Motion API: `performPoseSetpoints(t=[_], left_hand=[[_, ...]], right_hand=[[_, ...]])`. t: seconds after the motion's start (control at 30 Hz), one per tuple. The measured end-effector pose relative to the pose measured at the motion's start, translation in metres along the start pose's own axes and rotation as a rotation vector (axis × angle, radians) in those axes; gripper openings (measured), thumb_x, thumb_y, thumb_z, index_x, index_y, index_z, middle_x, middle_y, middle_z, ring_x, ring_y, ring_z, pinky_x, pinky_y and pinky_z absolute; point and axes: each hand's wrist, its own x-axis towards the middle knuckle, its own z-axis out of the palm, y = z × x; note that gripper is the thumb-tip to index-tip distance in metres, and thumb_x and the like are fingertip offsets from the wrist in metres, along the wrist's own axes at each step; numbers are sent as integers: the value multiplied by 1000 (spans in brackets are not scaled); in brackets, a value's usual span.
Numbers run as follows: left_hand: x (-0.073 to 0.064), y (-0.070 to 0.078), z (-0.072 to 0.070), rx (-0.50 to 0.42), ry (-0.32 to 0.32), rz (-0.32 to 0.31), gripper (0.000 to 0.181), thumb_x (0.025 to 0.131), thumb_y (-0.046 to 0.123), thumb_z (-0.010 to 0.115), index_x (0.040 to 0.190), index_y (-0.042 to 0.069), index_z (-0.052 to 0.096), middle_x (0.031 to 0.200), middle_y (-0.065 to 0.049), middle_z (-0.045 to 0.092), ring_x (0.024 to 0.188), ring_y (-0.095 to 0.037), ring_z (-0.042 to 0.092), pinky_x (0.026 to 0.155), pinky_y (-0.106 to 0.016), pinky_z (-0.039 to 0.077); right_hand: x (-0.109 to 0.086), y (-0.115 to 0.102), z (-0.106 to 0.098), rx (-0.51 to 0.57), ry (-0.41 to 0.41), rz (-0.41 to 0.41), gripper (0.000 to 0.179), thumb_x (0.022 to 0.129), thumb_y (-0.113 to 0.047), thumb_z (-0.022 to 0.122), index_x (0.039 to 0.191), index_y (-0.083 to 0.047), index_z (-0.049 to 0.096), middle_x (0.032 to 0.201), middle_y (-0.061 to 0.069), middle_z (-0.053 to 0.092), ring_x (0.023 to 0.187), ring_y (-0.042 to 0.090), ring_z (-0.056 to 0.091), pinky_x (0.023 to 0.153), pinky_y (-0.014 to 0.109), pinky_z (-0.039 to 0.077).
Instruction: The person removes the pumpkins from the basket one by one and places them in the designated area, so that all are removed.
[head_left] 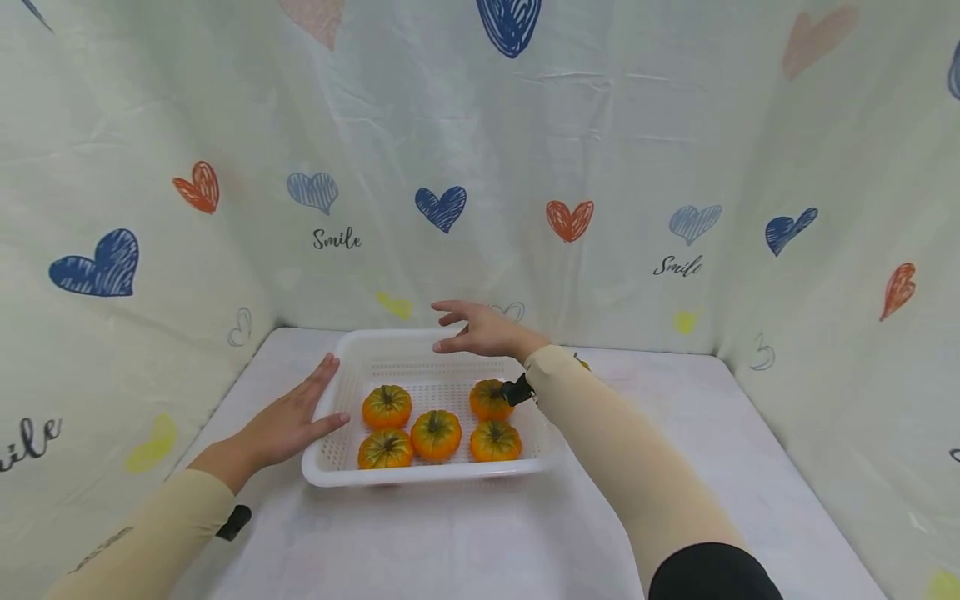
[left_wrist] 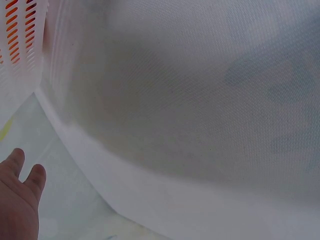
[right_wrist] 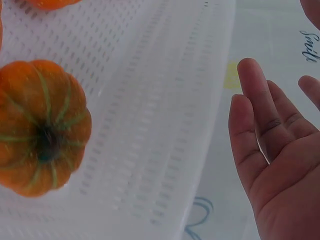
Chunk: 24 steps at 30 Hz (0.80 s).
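A white perforated plastic basket (head_left: 427, 477) sits on the table with several small orange pumpkins (head_left: 436, 435) inside, their tops streaked green. My left hand (head_left: 288, 421) lies along the basket's left rim, fingers extended and thumb pointing over the edge. Above the basket's back part is my right hand (head_left: 487, 329), holding nothing, its fingers spread loosely and pointing left. In the right wrist view, one pumpkin (right_wrist: 45, 130) shows close up inside the basket, and the right hand (right_wrist: 280, 145) is beyond the basket wall, palm visible. The left wrist view shows only some fingers of the left hand (left_wrist: 22, 195).
To the right of the basket, another small pumpkin (head_left: 582, 363) peeks out from behind the right forearm, mostly hidden. A white cloth covers the table (head_left: 450, 550). Curtains (head_left: 615, 150) printed with hearts and lettering enclose the back and both sides.
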Motion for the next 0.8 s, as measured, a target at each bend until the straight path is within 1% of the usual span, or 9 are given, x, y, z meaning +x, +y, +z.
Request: performPoseSetpoints(t=[0.3, 0.4, 0.5, 0.63, 0.8], left_hand=[[-1, 0, 0, -6, 1, -1, 97, 95, 61, 51, 161, 10, 2, 166, -16, 1, 144, -48, 20, 108, -67, 28], [0, -1, 0, -3, 3, 2, 97, 95, 60, 51, 161, 9, 2, 166, -16, 1, 144, -48, 21, 107, -67, 28], [0, 0, 0, 0, 5, 4, 96, 95, 60, 52, 160, 8, 3, 166, -17, 2, 144, -48, 21, 108, -66, 29], [0, 2, 0, -5, 6, 9, 96, 95, 59, 52, 160, 8, 4, 166, -17, 3, 144, -48, 22, 108, -66, 29], [1, 0, 1, -6, 2, 6, 96, 96, 60, 51, 160, 9, 3, 166, -17, 2, 144, -48, 21, 108, -66, 29]], right_hand=[[12, 2, 23, 31, -48, 20, 78, 88, -39, 76, 155, -29, 37, 147, 9, 49, 113, 21, 63, 92, 34, 54], [15, 3, 30, 48, -74, 23, 80, 88, -38, 77, 155, -25, 36, 148, 12, 48, 113, 22, 63, 92, 34, 54], [19, 3, 37, 50, -95, 27, 81, 87, -38, 78, 155, -23, 36, 148, 12, 48, 112, 22, 63, 90, 33, 55], [23, 2, 47, 15, -126, 35, 80, 87, -37, 78, 154, -22, 38, 147, 10, 49, 109, 18, 64, 89, 31, 55], [26, -1, 58, -22, -164, 30, 78, 87, -34, 78, 154, -21, 39, 147, 12, 49, 109, 18, 64, 90, 33, 54]])
